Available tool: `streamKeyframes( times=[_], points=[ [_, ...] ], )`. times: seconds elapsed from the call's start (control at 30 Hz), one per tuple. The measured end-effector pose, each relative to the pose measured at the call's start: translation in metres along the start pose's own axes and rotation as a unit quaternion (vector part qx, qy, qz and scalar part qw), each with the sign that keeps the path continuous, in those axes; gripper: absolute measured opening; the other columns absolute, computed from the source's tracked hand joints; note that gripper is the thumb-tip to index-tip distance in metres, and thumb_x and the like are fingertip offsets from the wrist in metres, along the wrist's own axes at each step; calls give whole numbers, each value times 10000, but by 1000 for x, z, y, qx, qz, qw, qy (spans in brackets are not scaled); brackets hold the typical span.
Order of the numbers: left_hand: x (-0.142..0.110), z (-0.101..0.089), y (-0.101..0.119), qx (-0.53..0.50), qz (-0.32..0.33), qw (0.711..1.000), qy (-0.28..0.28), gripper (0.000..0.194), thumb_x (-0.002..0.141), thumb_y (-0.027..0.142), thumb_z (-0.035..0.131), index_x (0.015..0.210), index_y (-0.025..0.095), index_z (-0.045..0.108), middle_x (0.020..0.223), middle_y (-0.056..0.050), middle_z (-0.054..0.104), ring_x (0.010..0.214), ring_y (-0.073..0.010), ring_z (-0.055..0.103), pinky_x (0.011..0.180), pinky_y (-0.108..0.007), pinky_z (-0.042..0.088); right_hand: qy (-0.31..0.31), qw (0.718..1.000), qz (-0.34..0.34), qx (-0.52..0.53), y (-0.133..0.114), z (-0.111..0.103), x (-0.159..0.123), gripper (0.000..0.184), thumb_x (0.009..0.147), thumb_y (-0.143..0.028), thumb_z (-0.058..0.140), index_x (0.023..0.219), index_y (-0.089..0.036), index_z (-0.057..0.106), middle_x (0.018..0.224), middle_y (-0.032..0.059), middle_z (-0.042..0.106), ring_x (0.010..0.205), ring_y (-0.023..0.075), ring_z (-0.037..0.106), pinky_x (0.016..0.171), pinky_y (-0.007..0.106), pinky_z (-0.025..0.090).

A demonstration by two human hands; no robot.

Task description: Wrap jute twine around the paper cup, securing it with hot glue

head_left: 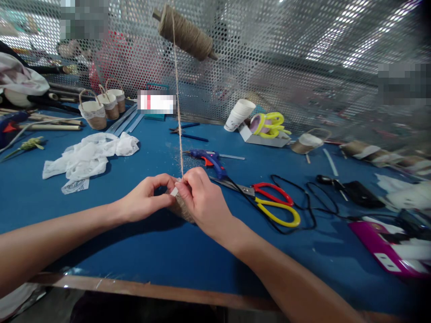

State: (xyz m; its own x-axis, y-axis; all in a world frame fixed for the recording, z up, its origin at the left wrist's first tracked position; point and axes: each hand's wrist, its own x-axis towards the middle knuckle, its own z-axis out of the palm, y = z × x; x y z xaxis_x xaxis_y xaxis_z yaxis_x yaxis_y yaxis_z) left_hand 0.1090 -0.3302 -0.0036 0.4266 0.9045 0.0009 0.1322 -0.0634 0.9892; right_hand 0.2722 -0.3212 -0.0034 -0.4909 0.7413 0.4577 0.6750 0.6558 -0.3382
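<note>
Between my hands, above the blue table, is a small paper cup wrapped in brown twine (182,207), tilted and partly hidden by my fingers. My left hand (144,198) is closed on its left side, thumb and forefinger near the white rim. With thumb and bent fingers, my right hand (207,202) grips the other side of the cup at the rim. A taut strand of twine (178,98) runs from my right fingertips up to a spool of twine (186,36) on the perforated metal screen. Whether the fingertips pinch the strand itself is hidden.
A blue glue gun (212,159) and red-and-yellow-handled scissors (274,202) lie just beyond and right of my hands. White lace (89,154) is heaped left, below small handled baskets (94,114). Pliers (191,134), stacked paper cups (239,115) and a purple case (377,251) lie around.
</note>
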Motion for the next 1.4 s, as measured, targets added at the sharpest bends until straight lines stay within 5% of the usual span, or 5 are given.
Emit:
streamKeyframes(
  times=[0.7,0.83,1.07,1.27,1.4],
  points=[
    [-1,-1,-3,-5,54,998,-17,98,736,168,493,661,159,429,895,-47,533,905,-168,491,825,-310,403,-1,993,122,10,24,-24,18,260,891,-393,373,857,-171,504,852,72,588,728,164,574,677,296,451],
    [0,-3,-4,18,74,997,-25,115,762,184,494,670,161,429,971,-80,538,1027,-201,475,896,-342,373,-84,951,244,-173,58,-32,36,320,873,-327,417,1039,-82,541,1069,187,554,939,254,560,801,357,421],
    [-6,0,0,116,133,983,-51,83,791,170,498,716,161,462,1070,-110,518,1162,-220,401,1010,-396,298,-198,925,279,-165,98,-19,57,105,695,-149,590,738,-85,662,809,181,639,820,295,602,691,354,453],
    [-15,12,10,211,232,941,-130,118,757,66,490,702,163,451,1016,-74,533,1058,-177,475,1083,-401,223,-141,956,246,-74,70,-25,55,230,823,-231,485,897,-80,643,911,163,638,836,240,590,742,356,452],
    [-15,12,12,202,231,943,-130,113,764,75,489,706,165,451,970,-75,538,1030,-180,487,1081,-410,232,-106,955,175,217,27,-40,72,462,939,-426,191,1082,-156,538,996,88,634,618,101,560,506,223,461]
  ],
)
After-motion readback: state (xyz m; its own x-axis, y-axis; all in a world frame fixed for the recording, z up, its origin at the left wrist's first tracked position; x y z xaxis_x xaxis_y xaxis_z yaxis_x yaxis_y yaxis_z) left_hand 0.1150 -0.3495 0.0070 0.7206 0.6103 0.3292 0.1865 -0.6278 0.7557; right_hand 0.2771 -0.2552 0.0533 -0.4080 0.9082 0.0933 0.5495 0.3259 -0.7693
